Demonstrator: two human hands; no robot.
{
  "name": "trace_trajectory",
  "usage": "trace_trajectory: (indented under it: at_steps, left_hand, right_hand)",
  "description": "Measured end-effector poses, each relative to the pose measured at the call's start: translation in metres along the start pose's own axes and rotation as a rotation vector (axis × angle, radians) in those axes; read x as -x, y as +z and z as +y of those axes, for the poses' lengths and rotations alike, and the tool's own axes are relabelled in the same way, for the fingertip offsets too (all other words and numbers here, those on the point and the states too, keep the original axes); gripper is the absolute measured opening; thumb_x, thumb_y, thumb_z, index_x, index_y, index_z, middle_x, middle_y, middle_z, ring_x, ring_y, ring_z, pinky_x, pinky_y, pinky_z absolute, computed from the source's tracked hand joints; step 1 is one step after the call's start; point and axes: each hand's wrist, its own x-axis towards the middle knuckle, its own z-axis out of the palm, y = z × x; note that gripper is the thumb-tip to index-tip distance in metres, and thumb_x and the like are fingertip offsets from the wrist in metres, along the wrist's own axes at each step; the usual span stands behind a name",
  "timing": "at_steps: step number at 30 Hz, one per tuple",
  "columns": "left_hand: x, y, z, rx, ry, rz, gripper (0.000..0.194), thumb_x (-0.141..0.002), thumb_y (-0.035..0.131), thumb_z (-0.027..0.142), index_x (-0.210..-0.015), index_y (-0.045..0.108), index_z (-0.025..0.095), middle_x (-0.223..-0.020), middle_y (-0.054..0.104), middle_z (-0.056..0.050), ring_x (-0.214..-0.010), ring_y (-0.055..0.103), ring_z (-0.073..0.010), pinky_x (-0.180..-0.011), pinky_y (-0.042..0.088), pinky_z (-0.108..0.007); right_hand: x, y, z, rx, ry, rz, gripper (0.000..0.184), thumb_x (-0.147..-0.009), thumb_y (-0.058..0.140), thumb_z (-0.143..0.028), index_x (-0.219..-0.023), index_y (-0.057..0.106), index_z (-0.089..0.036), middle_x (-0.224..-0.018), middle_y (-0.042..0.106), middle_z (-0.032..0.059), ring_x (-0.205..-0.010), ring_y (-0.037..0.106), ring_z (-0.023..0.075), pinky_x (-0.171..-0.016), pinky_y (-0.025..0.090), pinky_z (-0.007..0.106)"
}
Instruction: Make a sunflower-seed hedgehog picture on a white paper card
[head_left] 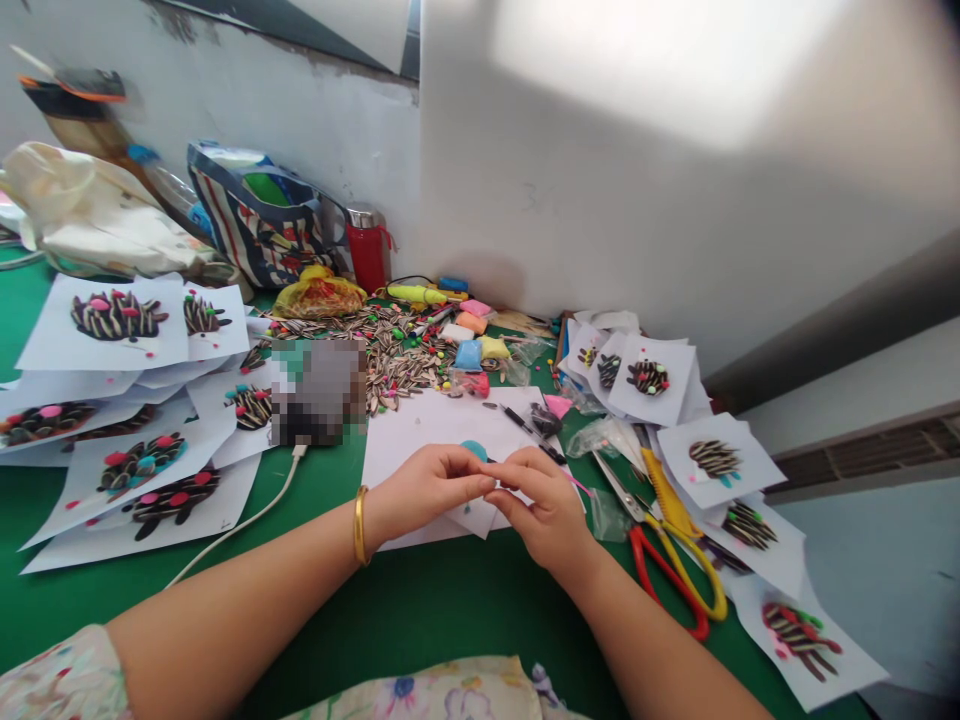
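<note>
My left hand point(431, 490), with a gold bangle on its wrist, meets my right hand point(546, 508) over the white paper point(405, 430). Thumb and fingers of both hands are pinched together, tip to tip. Whatever lies between them is too small and covered to make out. Just behind the fingertips, a teal round shape point(474, 449) shows on the paper, partly hidden by my hands. Beyond my right hand lie a black pen point(517, 418) and a bag of black clay point(545, 420). A thin pink piece point(579, 485) sticks out beside that hand.
Sunflower seeds point(397, 350) are heaped at the back, near packs of coloured clay point(469, 355). Red- and yellow-handled scissors point(660, 540) lie at right. Sheets with seed pictures point(165, 460) pile up at left, others point(735, 465) at right. A white cable point(259, 515) crosses the green table.
</note>
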Motion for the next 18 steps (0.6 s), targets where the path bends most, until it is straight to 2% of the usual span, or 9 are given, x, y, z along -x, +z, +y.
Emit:
trace_trajectory:
  at_steps: [3, 7, 9, 13, 18]
  left_hand:
    - [-0.0011, -0.0001, -0.0015, -0.026, 0.010, 0.022, 0.032, -0.078, 0.067, 0.045, -0.083, 0.070, 0.013, -0.074, 0.065, -0.002, -0.068, 0.055, -0.0137, -0.062, 0.043, -0.024]
    - [-0.0007, -0.0003, 0.0016, -0.019, 0.027, -0.045, 0.032, -0.080, 0.064, 0.044, -0.081, 0.071, 0.013, -0.077, 0.068, -0.004, -0.073, 0.058, -0.0155, -0.068, 0.044, -0.026]
    - [0.0003, -0.0005, 0.0037, 0.007, 0.019, -0.064, 0.031, -0.081, 0.064, 0.043, -0.083, 0.072, 0.013, -0.080, 0.069, -0.004, -0.076, 0.059, -0.0163, -0.071, 0.045, -0.026]
    - [0.0013, -0.0002, 0.0030, 0.064, -0.017, 0.003, 0.030, -0.077, 0.069, 0.042, -0.083, 0.070, 0.013, -0.077, 0.068, -0.003, -0.072, 0.058, -0.0150, -0.068, 0.044, -0.026]
    - [-0.0002, 0.0013, -0.0005, 0.095, -0.046, 0.005, 0.037, -0.071, 0.073, 0.049, -0.080, 0.070, 0.013, -0.072, 0.066, -0.003, -0.068, 0.057, -0.0141, -0.064, 0.044, -0.026]
  right_hand:
    - [0.0008, 0.0003, -0.0005, -0.007, 0.006, 0.030, 0.014, -0.088, 0.063, -0.027, -0.100, 0.072, -0.026, -0.082, 0.060, 0.0023, -0.075, 0.058, 0.0163, -0.066, 0.050, 0.031]
    - [0.0013, 0.0019, -0.0024, -0.008, 0.033, 0.067, 0.007, -0.083, 0.070, -0.030, -0.088, 0.070, -0.024, -0.080, 0.057, 0.0014, -0.073, 0.057, 0.0159, -0.065, 0.049, 0.030]
    - [0.0009, 0.0023, -0.0029, -0.004, 0.039, 0.051, 0.012, -0.083, 0.071, -0.031, -0.093, 0.071, -0.024, -0.080, 0.057, 0.0013, -0.073, 0.056, 0.0160, -0.065, 0.049, 0.030]
    - [0.0003, 0.0020, -0.0033, 0.010, 0.000, 0.000, 0.026, -0.089, 0.063, -0.029, -0.115, 0.068, -0.028, -0.083, 0.059, 0.0023, -0.076, 0.057, 0.0165, -0.066, 0.049, 0.030]
    - [0.0012, 0.0027, -0.0042, 0.022, 0.023, 0.049, 0.012, -0.088, 0.065, -0.029, -0.095, 0.073, -0.026, -0.079, 0.059, 0.0019, -0.072, 0.058, 0.0156, -0.064, 0.049, 0.029]
